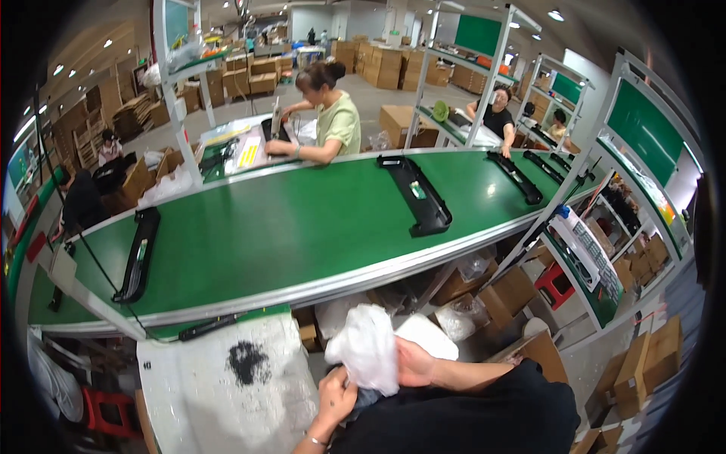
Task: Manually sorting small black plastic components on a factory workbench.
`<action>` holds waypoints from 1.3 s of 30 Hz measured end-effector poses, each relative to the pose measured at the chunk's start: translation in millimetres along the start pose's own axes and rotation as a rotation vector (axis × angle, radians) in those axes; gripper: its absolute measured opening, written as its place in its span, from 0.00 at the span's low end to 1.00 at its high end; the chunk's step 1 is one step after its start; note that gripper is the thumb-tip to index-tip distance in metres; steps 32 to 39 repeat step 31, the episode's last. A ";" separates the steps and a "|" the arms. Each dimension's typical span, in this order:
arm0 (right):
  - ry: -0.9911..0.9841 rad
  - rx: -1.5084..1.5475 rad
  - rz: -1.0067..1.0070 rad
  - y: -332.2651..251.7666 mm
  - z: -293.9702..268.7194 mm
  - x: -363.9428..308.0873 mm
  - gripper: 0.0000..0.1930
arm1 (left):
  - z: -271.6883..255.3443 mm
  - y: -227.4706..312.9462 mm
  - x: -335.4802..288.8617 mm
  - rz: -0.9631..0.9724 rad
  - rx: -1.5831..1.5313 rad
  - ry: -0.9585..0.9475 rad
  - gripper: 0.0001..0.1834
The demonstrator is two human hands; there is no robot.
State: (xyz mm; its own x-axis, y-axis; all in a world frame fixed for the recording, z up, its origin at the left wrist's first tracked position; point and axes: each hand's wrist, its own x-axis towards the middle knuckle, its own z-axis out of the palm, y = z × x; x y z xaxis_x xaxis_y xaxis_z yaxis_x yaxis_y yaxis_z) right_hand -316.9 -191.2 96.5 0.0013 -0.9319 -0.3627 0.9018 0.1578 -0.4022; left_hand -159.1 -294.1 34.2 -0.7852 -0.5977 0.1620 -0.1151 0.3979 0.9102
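Observation:
A crumpled white, partly see-through plastic bag (363, 348) is held up in front of my body, at the near edge of the workbench. My right hand (414, 365) grips its right side, with the fingers hidden behind the plastic. At the bag's lower left, my left hand (335, 397) is closed on the plastic. What is inside the bag I cannot make out. Left of my hands, a pile of small black pieces (248, 363) lies on a white-covered work surface (189, 408). A long black tool (208, 327) rests at that surface's far edge.
A green conveyor belt (265, 219) runs across ahead, carrying several long black housings (416, 198), one of them at the left (139, 253). Across it, a person in light green (336, 125) works. Another person in black (495, 117) touches a housing. Cardboard boxes (522, 291) stand at right.

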 end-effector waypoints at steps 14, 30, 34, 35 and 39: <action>0.149 -1.740 0.434 -55.4 -49.0 -24.7 0.30 | 33.4 34.7 15.2 0.003 -0.198 -0.487 0.17; 0.191 -1.325 -0.542 -74.4 -110.4 12.2 0.29 | 19.0 -9.9 47.2 0.061 0.175 -0.330 0.10; 0.124 -1.497 -0.526 -63.9 -87.5 10.4 0.34 | 16.1 -13.5 47.5 -0.052 0.221 -0.353 0.11; 0.124 -1.497 -0.526 -63.9 -87.5 10.4 0.34 | 16.1 -13.5 47.5 -0.052 0.221 -0.353 0.11; 0.124 -1.497 -0.526 -63.9 -87.5 10.4 0.34 | 16.1 -13.5 47.5 -0.052 0.221 -0.353 0.11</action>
